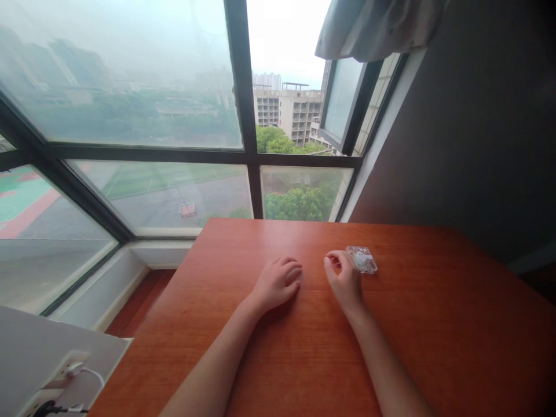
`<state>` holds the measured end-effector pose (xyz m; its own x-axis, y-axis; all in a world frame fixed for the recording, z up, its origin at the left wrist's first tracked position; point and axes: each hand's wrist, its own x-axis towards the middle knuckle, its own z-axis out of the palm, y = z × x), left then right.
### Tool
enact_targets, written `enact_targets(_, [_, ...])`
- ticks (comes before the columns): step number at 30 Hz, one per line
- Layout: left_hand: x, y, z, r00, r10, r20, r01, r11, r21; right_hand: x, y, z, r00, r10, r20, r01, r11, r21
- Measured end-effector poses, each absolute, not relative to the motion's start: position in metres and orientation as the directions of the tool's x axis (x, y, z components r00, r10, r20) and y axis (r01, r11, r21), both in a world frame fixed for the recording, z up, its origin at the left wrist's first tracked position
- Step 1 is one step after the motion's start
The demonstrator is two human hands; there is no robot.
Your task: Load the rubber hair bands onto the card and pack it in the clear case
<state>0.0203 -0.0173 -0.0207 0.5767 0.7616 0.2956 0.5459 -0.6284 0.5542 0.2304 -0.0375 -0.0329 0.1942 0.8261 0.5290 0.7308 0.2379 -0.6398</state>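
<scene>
My left hand (278, 282) rests palm down on the reddish-brown wooden table (304, 359), its fingers loosely bent and the thumb apart from them, with nothing seen in it. To its right, my right hand (346, 282) is curled, thumb and fingertips drawn close together. Whether anything small sits between those fingertips I cannot make out. Just behind and right of this hand lies a small clear plastic box (365, 260) with pale contents too small to name. The hand overlaps the box's left side in view; I cannot tell whether they touch.
Beyond the table's far edge stand large dark-framed windows (249, 155), one pane (345, 104) tilted outward. A grey curtain (377, 29) hangs at upper right beside a dark wall (469, 133). Wall sockets (72, 370) with plugged-in cables are at lower left.
</scene>
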Motion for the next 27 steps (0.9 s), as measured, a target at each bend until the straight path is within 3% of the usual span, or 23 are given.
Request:
enact_targets(3, [0.021, -0.019, -0.019, 0.583, 0.757, 0.296, 0.54, -0.633, 0.556, 0.207, -0.042, -0.036, -0.1, 0.933, 0.346, 0.722, 0.307, -0.62])
enact_targets(5, [0.021, -0.02, -0.019, 0.579, 0.76, 0.295, 0.539, -0.628, 0.561, 0.202, -0.044, -0.039, -0.175, 0.937, 0.302, 0.765, 0.323, -0.557])
enact_targets(27, [0.022, -0.018, -0.026, 0.561, 0.779, 0.282, 0.59, -0.614, 0.524, 0.207, -0.044, -0.039, -0.186, 0.941, 0.282, 0.743, 0.322, -0.587])
